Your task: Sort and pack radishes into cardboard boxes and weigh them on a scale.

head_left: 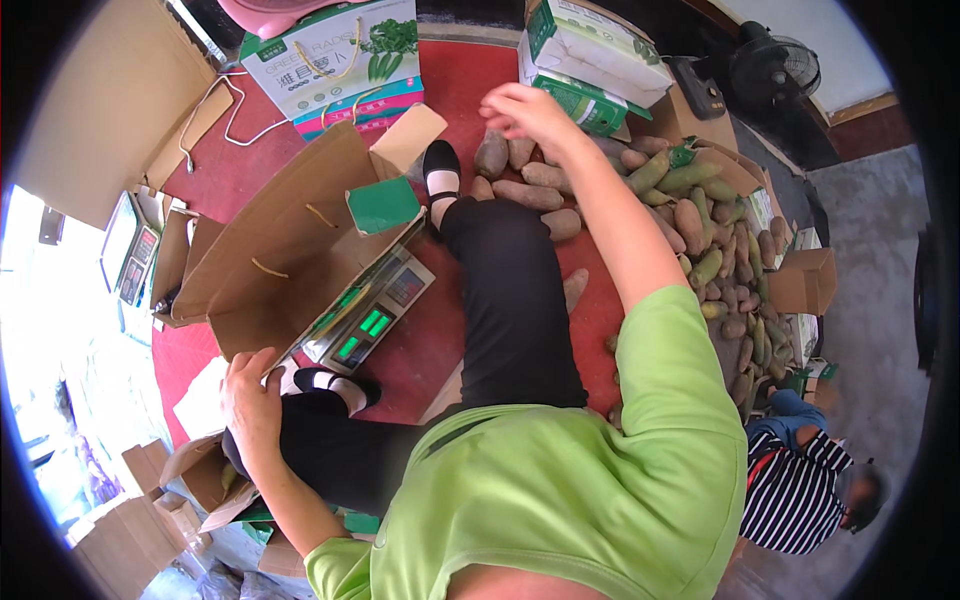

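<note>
A large open cardboard box [300,235] lies tilted on a digital scale [368,318] with lit green displays. At the box's near corner is my left hand [252,400], its fingers bent over the cardboard edge. My right hand [527,112] is held out above the near end of a heap of long radishes [690,220], some green, some brown with soil. Its fingers are slightly bent and apart, with nothing in them. Just below that hand lie a few brown radishes [527,193] on the red mat [415,375]. The box's inside is partly hidden by its walls.
Printed green-and-white cartons [330,65] stand at the far left, others [590,65] at the far right. A black fan [775,65] is beyond. Another person in a striped top [800,490] is at the lower right. A second scale [135,250] stands left.
</note>
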### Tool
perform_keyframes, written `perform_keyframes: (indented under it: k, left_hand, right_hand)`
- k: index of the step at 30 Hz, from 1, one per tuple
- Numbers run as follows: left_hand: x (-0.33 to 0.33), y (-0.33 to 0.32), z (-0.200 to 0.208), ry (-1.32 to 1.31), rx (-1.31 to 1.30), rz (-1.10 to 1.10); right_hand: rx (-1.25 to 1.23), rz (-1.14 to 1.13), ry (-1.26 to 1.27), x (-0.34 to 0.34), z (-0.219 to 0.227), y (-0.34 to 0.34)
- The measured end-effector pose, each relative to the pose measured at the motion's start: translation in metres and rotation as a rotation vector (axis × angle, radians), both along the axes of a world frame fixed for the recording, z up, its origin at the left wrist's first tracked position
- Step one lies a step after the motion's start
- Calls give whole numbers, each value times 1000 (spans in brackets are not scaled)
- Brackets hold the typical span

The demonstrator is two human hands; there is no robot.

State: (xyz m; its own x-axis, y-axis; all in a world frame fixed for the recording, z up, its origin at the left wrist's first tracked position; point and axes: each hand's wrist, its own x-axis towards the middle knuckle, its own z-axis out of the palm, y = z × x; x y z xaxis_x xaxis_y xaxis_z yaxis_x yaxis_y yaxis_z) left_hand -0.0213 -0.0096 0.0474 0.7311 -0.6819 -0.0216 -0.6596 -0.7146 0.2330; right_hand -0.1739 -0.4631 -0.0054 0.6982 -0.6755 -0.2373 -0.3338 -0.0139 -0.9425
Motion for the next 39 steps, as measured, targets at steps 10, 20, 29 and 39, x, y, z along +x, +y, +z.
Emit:
perform_keyframes:
  k: [10, 20, 29, 39]
  left_hand:
    - [-3, -12, -21, -135, 43, 31]
    - [-2, -3, -28, -158, 74, 97]
    - [0, -6, -30, -126, 7, 126]
    - [3, -6, -31, -125, -18, 107]
  right_hand:
    - [-316, -280, 434, -258, -256, 8]
    - [-245, -212, 999, -246, -291, 127]
    - [-599, 819, 1137, -215, -259, 132]
    - [-874, 979, 1043, -242, -305, 151]
